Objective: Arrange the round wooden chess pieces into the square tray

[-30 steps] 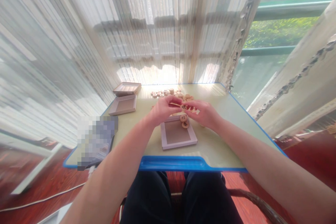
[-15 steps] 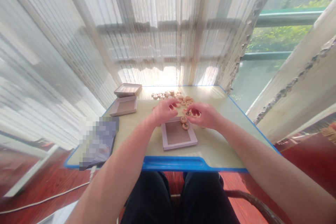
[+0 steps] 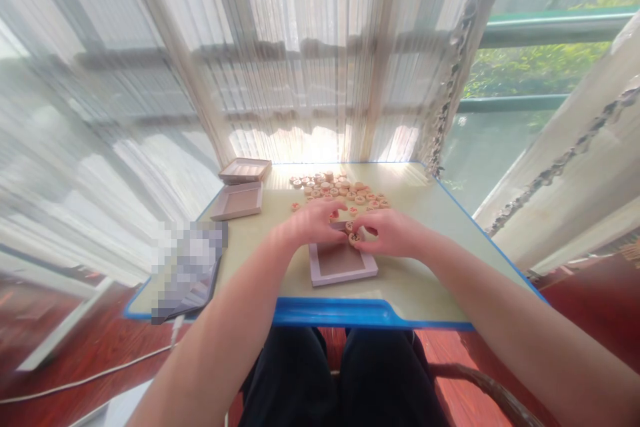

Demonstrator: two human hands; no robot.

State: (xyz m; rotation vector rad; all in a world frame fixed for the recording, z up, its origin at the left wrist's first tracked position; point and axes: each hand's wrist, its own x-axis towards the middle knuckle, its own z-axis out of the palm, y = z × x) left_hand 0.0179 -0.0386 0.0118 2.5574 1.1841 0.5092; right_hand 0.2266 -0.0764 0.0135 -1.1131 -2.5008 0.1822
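Note:
A shallow open cardboard box (image 3: pixel 343 275) with a pale rim lies in front of me near the table's front edge. At its far right corner is a round wooden Chinese chess piece (image 3: pixel 355 239) with dark marking, pinched by the fingers of my right hand (image 3: pixel 393 233). Another chess piece (image 3: pixel 349 227) touches it on the far side, close to my right fingertips. My left hand (image 3: pixel 320 219) hovers over the box's far left edge, thumb and fingers apart, holding nothing I can see. A red-marked chess piece (image 3: pixel 333 217) shows partly beyond its fingers.
Many loose chess pieces (image 3: pixel 345 185) are spread across the back of the table. At the back left are another shallow open box (image 3: pixel 239 201) and a stacked box (image 3: pixel 246 168). A pixelated flat device (image 3: pixel 193 273) with a cable lies at the left edge. Curtains hang behind the table.
My right hand has come nearer, from the loose pieces to those at the box's corner. My left hand has shifted right and nearer, over the box's far edge.

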